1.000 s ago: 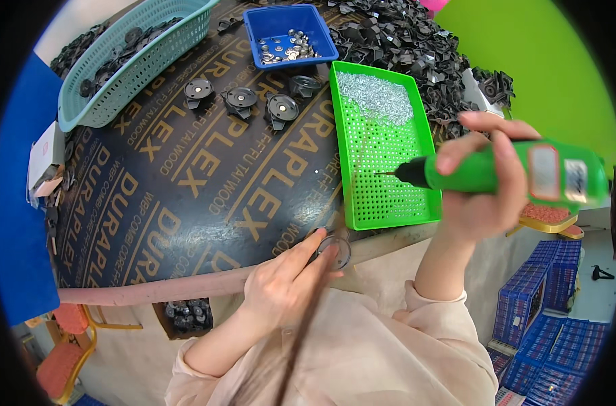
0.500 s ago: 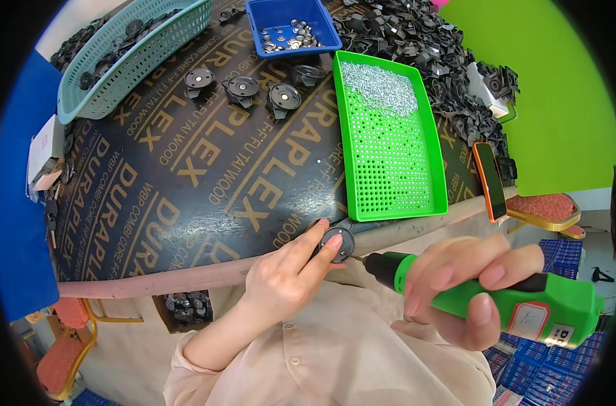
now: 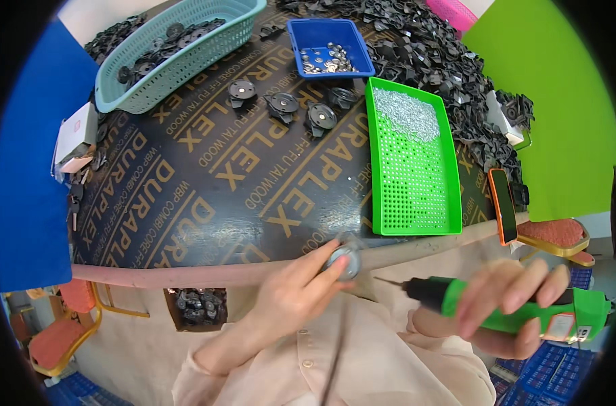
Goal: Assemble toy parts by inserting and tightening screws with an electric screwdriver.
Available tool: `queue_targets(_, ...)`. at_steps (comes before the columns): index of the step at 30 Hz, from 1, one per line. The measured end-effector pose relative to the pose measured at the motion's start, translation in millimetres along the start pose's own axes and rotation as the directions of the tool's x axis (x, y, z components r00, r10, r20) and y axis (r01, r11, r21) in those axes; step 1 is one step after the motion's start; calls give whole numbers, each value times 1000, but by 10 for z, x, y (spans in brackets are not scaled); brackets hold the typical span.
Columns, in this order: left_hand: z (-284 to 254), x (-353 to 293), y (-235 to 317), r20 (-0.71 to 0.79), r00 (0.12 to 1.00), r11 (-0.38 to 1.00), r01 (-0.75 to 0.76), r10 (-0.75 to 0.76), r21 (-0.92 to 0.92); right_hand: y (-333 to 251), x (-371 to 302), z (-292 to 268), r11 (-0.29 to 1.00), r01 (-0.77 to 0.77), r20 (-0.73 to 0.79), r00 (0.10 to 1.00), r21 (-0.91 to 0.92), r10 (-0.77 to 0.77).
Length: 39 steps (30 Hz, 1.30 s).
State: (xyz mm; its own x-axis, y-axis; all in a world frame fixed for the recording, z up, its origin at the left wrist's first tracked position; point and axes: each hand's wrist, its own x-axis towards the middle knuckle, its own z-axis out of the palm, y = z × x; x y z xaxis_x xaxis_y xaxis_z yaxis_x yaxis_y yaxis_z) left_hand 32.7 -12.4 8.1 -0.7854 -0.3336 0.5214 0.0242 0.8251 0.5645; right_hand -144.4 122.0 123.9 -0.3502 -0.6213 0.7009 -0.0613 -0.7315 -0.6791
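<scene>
Green and black, an electric screwdriver [image 3: 450, 296] lies across our right hand [image 3: 508, 304], fingers curled around its body, its thin bit pointing left. Our left hand [image 3: 291, 294] pinches a small round part [image 3: 350, 266], blurred in the frame, at the padded edge of the table [image 3: 220, 203]; the bit's tip stands just beside the part, not touching it. Beyond, we have a bright green tray [image 3: 413, 189] with silvery screws [image 3: 409, 111] heaped at its far end, and an orange-edged phone [image 3: 502, 206] to its right. Four black fittings [image 3: 321, 118] sit near a blue bin [image 3: 328, 34] of metal discs [image 3: 335, 62], with a turquoise basket [image 3: 169, 81] farther left.
</scene>
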Motion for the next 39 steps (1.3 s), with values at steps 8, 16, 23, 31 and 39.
queue_targets(8,-1587,-875,107,71,773,746,577,-630,334,-32,-35,-352,977,134,-169,972,-167,-162)
queue_targets(16,-1062,884,-848,-40,977,830,201,-211,521,127,85,-301,927,134,-367,891,-351,-268)
queue_targets(23,-758,1335,-1815,31,971,806,178,-236,565,449,330,-468,853,40,-393,876,-520,-281)
queue_targets(31,-868,741,-759,59,949,921,285,-311,266,677,386,-615,863,-42,-383,906,-503,-179)
queue_targets(39,-199,315,-127,155,986,998,-60,57,11,691,425,-560,871,-110,-371,924,-479,-87)
